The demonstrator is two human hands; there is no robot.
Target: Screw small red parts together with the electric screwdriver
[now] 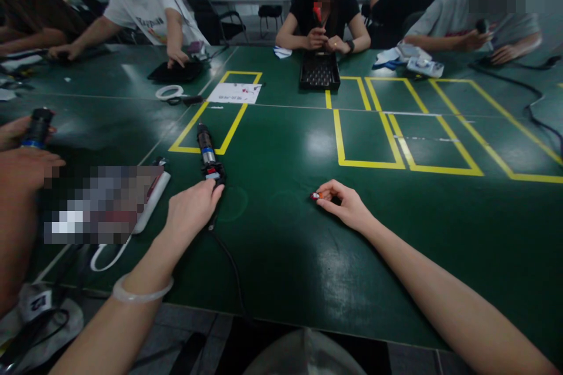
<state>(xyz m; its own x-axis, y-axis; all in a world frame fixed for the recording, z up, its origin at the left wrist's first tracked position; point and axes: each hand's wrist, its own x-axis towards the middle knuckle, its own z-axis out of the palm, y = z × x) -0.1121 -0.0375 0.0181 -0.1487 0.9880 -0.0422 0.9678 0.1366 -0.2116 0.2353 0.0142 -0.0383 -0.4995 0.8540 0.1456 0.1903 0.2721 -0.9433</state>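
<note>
On the green table, my left hand (196, 202) is closed on the rear end of an electric screwdriver (206, 146), black and silver with a blue band. The tool lies with its tip pointing away from me, and its black cable (231, 261) trails toward the near table edge. My right hand (343, 202) rests on the table to the right, with thumb and fingers pinching a small red, white and orange piece (315, 195). The piece is too small to name, and my fingers partly cover it.
Yellow tape outlines (372, 163) mark the table (281, 246). A white card (235, 93) lies beyond the screwdriver, beside a tape roll (169, 92). A black tray (320, 73) stands before a co-worker opposite. At left, a co-worker's hand holds a similar tool (37, 128) near a white-edged device (152, 202).
</note>
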